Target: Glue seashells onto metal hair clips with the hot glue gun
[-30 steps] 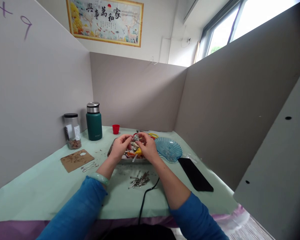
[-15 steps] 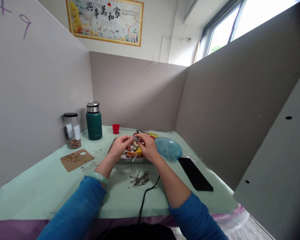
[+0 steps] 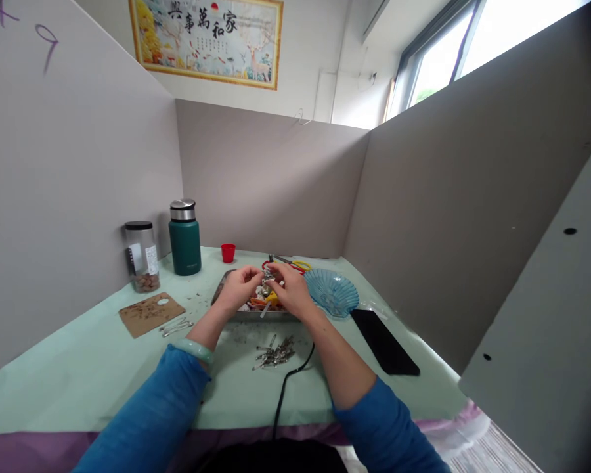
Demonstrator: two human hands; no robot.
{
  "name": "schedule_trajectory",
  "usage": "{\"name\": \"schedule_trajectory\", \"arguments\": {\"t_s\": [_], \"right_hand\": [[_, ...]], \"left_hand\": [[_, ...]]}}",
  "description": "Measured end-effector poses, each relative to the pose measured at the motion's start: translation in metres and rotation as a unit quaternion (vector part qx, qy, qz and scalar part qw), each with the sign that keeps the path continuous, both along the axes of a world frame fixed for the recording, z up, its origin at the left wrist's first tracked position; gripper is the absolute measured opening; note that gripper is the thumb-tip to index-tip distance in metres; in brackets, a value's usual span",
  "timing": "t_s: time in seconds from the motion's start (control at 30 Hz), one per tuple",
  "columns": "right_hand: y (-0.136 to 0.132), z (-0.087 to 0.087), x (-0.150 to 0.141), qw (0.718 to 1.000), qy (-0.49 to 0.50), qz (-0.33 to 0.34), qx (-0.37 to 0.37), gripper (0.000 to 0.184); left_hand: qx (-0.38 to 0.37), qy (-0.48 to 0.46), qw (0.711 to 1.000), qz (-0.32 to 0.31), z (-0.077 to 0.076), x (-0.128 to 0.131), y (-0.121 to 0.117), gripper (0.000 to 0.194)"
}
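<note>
Above a metal tray (image 3: 270, 316) of mixed colourful small pieces, my two hands face each other with bent fingers. Small silvery metal bits (image 3: 267, 275) show between the fingertips, too small to tell their exact kind. My right hand (image 3: 293, 292) has its thumb and fingers closed around them. The fingers of my left hand (image 3: 237, 289) are pinched together close beside, and what they grip is hidden. A yellow piece (image 3: 272, 298) lies in the tray below. On the cloth in front sits a pile of small silvery metal pins (image 3: 276, 355).
A blue shell-shaped plate (image 3: 331, 293) and a black phone-like slab (image 3: 385, 342) lie right, scissors (image 3: 301, 266) behind. Left are a brown card (image 3: 150, 316), large pins (image 3: 176, 326), a jar (image 3: 142, 257), a green flask (image 3: 184, 246) and a red cup (image 3: 228, 253). A black cable (image 3: 282, 394) crosses the front.
My fingers have shifted slightly around the silvery bits, which show a little more between the fingertips. Both hands stay over the tray; nothing else has moved.
</note>
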State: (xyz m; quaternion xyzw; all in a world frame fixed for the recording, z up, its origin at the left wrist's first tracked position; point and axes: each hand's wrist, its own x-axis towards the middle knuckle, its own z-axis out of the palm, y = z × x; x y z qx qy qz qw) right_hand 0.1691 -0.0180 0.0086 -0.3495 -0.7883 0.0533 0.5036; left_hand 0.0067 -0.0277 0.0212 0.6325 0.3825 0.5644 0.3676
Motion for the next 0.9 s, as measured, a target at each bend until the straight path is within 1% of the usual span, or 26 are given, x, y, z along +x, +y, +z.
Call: {"name": "schedule_trajectory", "arguments": {"t_s": [0.17, 0.27, 0.4, 0.47, 0.53, 0.6, 0.63, 0.73, 0.77, 0.83, 0.9], "right_hand": [[0.001, -0.001, 0.001, 1.000, -0.007, -0.005, -0.009, 0.030], [0.003, -0.001, 0.001, 1.000, 0.001, -0.010, -0.022, 0.026], [0.005, -0.002, 0.001, 0.999, 0.027, -0.005, -0.033, 0.023], [0.008, -0.002, 0.004, 0.998, 0.043, -0.008, -0.042, 0.022], [0.013, 0.000, 0.011, 0.996, 0.063, -0.031, -0.056, 0.022], [0.019, 0.002, 0.023, 0.991, 0.078, -0.076, -0.074, 0.021], [0.023, 0.003, 0.031, 0.987, 0.079, -0.112, -0.088, 0.020], [0.031, 0.006, 0.060, 0.964, 0.022, -0.232, -0.130, 0.019], [0.033, 0.006, 0.070, 0.950, -0.014, -0.273, -0.148, 0.018], [0.036, 0.004, 0.088, 0.914, -0.089, -0.348, -0.185, 0.016], [0.038, 0.000, 0.102, 0.879, -0.132, -0.402, -0.220, 0.017]], "left_hand": [[0.013, 0.018, 1.000, 0.014, -0.002, -0.001, 0.003, 0.028], [0.011, 0.018, 1.000, 0.006, -0.003, -0.002, 0.003, 0.028], [-0.005, -0.007, 1.000, -0.007, -0.001, -0.001, 0.001, 0.030], [-0.012, -0.021, 1.000, 0.008, 0.000, -0.003, 0.003, 0.029], [-0.018, -0.035, 0.998, 0.039, 0.000, -0.007, 0.006, 0.028], [-0.031, -0.049, 0.996, 0.074, 0.000, -0.013, 0.011, 0.027], [-0.040, -0.055, 0.994, 0.091, 0.000, -0.016, 0.013, 0.026], [-0.054, -0.062, 0.990, 0.118, 0.000, -0.023, 0.018, 0.024], [-0.056, -0.063, 0.989, 0.122, 0.001, -0.024, 0.018, 0.024], [-0.057, -0.062, 0.988, 0.128, 0.001, -0.025, 0.018, 0.023], [-0.059, -0.052, 0.989, 0.128, 0.002, -0.024, 0.017, 0.023]]}}
